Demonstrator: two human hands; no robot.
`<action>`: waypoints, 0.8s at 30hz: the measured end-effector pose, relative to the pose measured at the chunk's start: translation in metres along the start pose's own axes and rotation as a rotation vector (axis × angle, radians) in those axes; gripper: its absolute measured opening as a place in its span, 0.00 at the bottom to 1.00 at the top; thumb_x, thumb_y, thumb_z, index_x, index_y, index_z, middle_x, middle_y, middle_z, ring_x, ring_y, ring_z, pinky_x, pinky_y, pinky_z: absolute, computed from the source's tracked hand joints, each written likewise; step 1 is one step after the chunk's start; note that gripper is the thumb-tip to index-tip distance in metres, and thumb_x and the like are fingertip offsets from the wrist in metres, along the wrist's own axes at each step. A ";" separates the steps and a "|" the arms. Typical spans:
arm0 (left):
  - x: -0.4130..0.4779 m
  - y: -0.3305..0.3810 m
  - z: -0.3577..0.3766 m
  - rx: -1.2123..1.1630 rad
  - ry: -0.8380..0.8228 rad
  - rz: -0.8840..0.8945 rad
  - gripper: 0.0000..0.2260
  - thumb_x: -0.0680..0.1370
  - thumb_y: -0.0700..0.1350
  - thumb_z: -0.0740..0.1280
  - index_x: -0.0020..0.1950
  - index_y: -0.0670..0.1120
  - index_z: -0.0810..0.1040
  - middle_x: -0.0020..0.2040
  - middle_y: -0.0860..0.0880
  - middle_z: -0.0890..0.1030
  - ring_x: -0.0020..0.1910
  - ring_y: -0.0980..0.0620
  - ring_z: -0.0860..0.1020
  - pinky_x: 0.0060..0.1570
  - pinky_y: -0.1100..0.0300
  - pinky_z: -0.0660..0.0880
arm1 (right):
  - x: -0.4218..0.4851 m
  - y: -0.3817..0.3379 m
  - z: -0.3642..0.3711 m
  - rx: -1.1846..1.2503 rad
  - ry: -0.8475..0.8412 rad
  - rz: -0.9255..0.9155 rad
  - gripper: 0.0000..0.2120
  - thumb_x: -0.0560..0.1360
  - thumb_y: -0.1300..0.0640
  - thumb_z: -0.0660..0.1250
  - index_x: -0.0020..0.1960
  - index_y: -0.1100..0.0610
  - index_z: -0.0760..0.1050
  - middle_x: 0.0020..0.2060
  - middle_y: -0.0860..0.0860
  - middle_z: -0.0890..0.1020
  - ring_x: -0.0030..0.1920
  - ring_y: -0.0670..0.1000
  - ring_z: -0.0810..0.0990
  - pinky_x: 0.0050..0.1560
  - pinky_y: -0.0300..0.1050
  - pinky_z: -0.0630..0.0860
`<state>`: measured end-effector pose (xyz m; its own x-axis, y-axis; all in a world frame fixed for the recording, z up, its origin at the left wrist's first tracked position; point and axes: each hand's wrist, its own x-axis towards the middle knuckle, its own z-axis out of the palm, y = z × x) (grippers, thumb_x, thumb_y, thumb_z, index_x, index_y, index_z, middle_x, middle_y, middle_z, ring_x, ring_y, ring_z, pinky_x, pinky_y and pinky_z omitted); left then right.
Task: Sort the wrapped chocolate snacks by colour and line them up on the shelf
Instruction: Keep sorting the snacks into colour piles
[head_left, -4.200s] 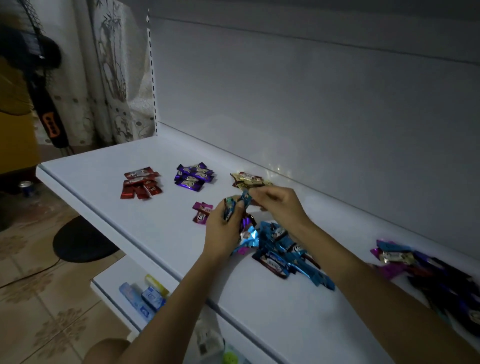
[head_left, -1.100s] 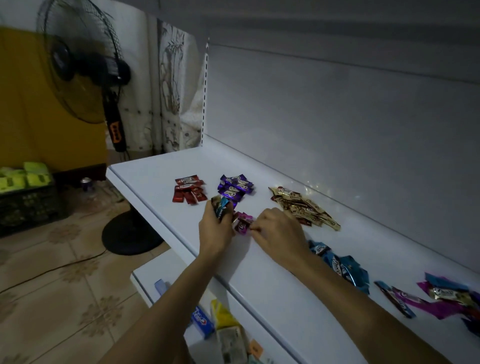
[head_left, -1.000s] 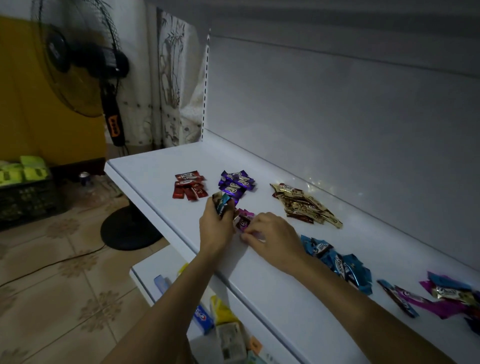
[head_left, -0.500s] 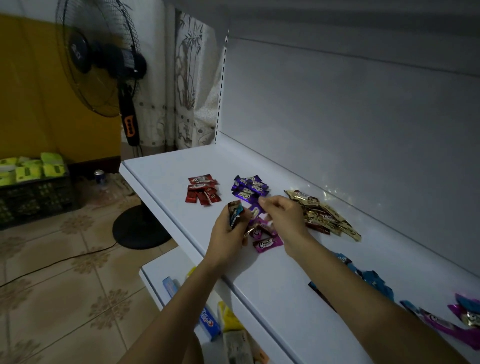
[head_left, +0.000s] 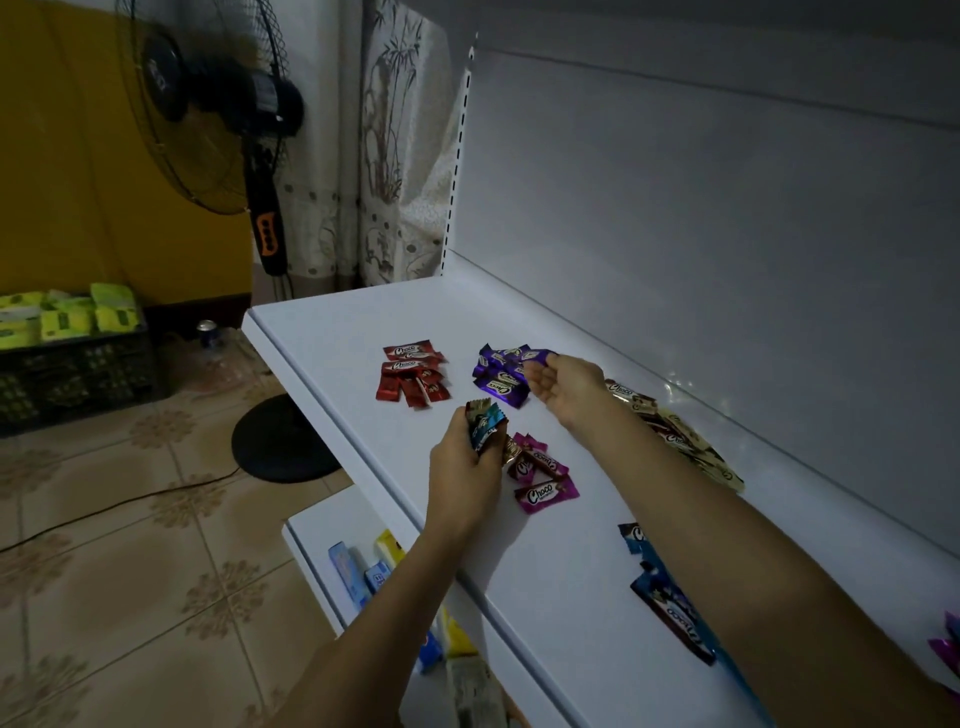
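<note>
On the white shelf lie sorted piles of wrapped snacks: red, purple, gold, magenta and blue. My left hand grips a small bundle of blue and gold snacks, held upright just left of the magenta pile. My right hand hovers at the right side of the purple pile, palm turned left and fingers loosely curled. A purple wrapper lies at its fingertips. My right forearm hides part of the gold and blue piles.
More mixed wrappers peek in at the right edge. A lower shelf holds small boxes. A standing fan with a round base stands left of the shelf, beside a crate of green packs and a can.
My right hand went from the magenta pile up to the purple pile and its fingers loosened there. The left hand keeps its bundle. The view swung left.
</note>
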<state>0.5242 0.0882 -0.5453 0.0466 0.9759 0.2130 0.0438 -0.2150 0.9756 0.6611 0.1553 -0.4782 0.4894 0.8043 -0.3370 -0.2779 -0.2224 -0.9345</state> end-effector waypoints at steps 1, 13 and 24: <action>0.000 0.000 0.000 0.004 -0.005 0.004 0.07 0.81 0.42 0.62 0.58 0.46 0.73 0.46 0.54 0.79 0.43 0.59 0.79 0.37 0.70 0.75 | 0.000 0.000 -0.001 -0.014 -0.021 0.011 0.08 0.79 0.64 0.59 0.57 0.66 0.72 0.34 0.57 0.81 0.32 0.50 0.80 0.30 0.40 0.76; -0.013 0.025 0.009 0.275 -0.077 0.150 0.13 0.77 0.35 0.61 0.60 0.43 0.72 0.50 0.46 0.82 0.47 0.47 0.80 0.47 0.49 0.78 | -0.109 0.013 -0.043 -0.647 -0.346 -0.449 0.11 0.67 0.50 0.75 0.41 0.56 0.78 0.40 0.52 0.83 0.40 0.48 0.81 0.39 0.42 0.78; -0.069 0.060 0.070 0.243 -0.362 0.299 0.08 0.81 0.48 0.61 0.57 0.45 0.72 0.42 0.54 0.80 0.40 0.54 0.80 0.33 0.66 0.74 | -0.164 -0.013 -0.187 -0.313 0.059 -0.446 0.03 0.76 0.59 0.67 0.44 0.56 0.77 0.35 0.51 0.84 0.30 0.45 0.81 0.27 0.36 0.73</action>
<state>0.5938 0.0058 -0.5048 0.4324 0.8052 0.4059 0.2040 -0.5258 0.8258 0.7390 -0.0765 -0.4322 0.5519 0.8277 0.1018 0.2220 -0.0281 -0.9747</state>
